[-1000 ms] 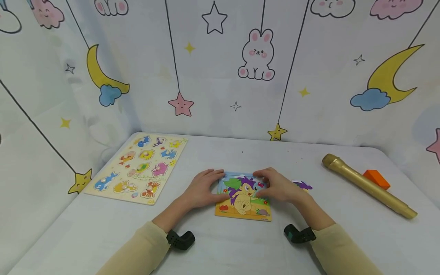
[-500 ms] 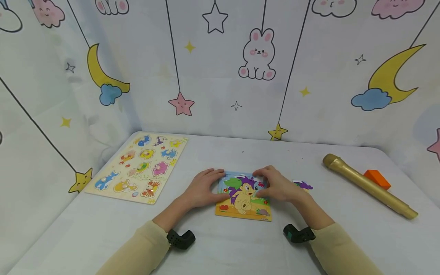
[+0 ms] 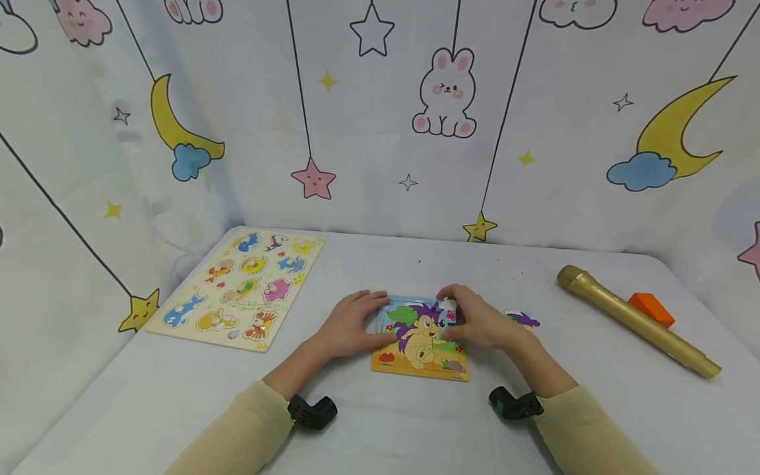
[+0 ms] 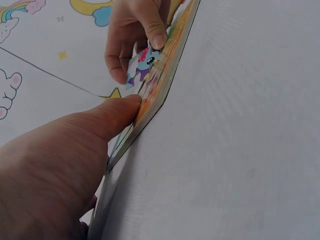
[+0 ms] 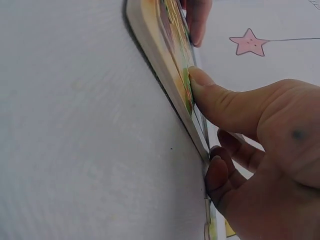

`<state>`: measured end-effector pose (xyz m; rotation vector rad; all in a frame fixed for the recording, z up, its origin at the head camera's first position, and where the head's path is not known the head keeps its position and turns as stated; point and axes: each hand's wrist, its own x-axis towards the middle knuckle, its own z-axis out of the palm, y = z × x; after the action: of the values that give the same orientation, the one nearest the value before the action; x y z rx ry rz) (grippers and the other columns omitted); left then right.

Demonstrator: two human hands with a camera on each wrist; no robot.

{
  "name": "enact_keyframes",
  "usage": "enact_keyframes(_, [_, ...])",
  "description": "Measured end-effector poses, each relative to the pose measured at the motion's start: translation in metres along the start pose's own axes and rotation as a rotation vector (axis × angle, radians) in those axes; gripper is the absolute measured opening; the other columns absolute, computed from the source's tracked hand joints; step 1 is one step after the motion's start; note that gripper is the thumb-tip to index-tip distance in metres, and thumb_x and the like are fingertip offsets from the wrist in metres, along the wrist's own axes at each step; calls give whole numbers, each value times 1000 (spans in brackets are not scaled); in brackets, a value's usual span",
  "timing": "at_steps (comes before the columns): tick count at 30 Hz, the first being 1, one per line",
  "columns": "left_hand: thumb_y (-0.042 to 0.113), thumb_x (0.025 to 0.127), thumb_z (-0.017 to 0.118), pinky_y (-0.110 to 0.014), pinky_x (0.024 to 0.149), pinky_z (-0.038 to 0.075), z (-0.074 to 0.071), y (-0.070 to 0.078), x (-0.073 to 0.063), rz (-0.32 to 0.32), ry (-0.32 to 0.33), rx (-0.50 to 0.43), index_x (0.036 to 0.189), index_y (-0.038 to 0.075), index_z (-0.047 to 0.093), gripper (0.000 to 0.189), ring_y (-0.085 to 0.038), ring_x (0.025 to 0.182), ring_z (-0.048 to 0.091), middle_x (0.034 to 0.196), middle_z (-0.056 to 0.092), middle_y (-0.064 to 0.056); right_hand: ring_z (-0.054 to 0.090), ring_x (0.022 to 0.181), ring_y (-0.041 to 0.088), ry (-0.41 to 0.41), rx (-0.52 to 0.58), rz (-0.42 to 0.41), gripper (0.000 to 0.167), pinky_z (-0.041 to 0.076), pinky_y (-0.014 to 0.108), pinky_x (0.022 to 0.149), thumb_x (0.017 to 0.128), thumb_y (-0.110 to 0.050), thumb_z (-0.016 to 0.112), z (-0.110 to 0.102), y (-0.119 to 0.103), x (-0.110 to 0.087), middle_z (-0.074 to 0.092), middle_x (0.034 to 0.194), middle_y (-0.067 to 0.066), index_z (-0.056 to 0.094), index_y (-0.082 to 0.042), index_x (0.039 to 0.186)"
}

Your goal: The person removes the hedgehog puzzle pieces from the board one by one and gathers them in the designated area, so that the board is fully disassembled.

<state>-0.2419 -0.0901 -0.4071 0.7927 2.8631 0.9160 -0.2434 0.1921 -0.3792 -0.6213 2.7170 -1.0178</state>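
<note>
A small hedgehog jigsaw puzzle point(image 3: 418, 356) lies flat on the white table in the head view. My left hand point(image 3: 350, 326) holds the puzzle's left side, its thumb on the picture and its fingers at the far left corner. With thumb and fingers my right hand point(image 3: 477, 320) pinches a puzzle piece point(image 3: 446, 314) at the upper right of the picture. In the left wrist view this blue and purple piece point(image 4: 145, 63) stands tilted up from the board. A loose purple puzzle piece point(image 3: 522, 320) lies behind the right wrist, partly hidden.
A large animal puzzle board point(image 3: 237, 290) lies at the back left. To the right are a gold microphone point(image 3: 638, 320) and an orange block point(image 3: 652, 309) beside it. A patterned cloth point(image 3: 380, 132) hangs behind the table point(image 3: 410, 429).
My right fingers have risen slightly, and the upper right piece has tilted up so that more of it shows. The left hand stays in place.
</note>
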Motion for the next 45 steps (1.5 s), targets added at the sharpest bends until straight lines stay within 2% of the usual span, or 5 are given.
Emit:
enact_keyframes(8, [50,86,74,-53,120,19,-2,3,-1,-15,-8,7,149,13,51,77,-30,149,26,156,43,0,48,118,36,-21,11,14,64,39,56,109,89,-8,78,-2,-3,-1,44,143,23,45,0,143])
enact_keyframes(21, [49,86,74,-54,119,20,-2,3,-2,-2,1,-2,149,12,52,77,-30,148,27,156,44,-1,51,88,23,77,-16,-2,37,50,36,76,97,-11,67,-2,1,1,59,101,6,57,-5,132])
enact_keyframes(34, [51,86,74,-54,119,19,0,1,0,-9,-5,-5,150,13,51,78,-29,149,25,157,43,1,55,97,27,134,36,40,30,52,39,84,99,-16,65,-16,3,-5,64,115,10,63,-11,128])
enact_keyframes(41, [52,86,73,-54,119,20,1,0,0,-6,-6,2,150,13,51,78,-30,149,26,156,43,0,53,83,25,114,64,58,32,47,33,63,98,-20,68,-33,10,-14,62,92,7,63,-10,127])
enact_keyframes(45, [51,86,74,-54,119,19,0,1,-1,-3,-1,4,149,12,51,78,-30,148,26,156,43,0,52,80,23,104,57,69,33,46,32,64,97,-23,69,-46,15,-24,60,84,5,63,-9,127])
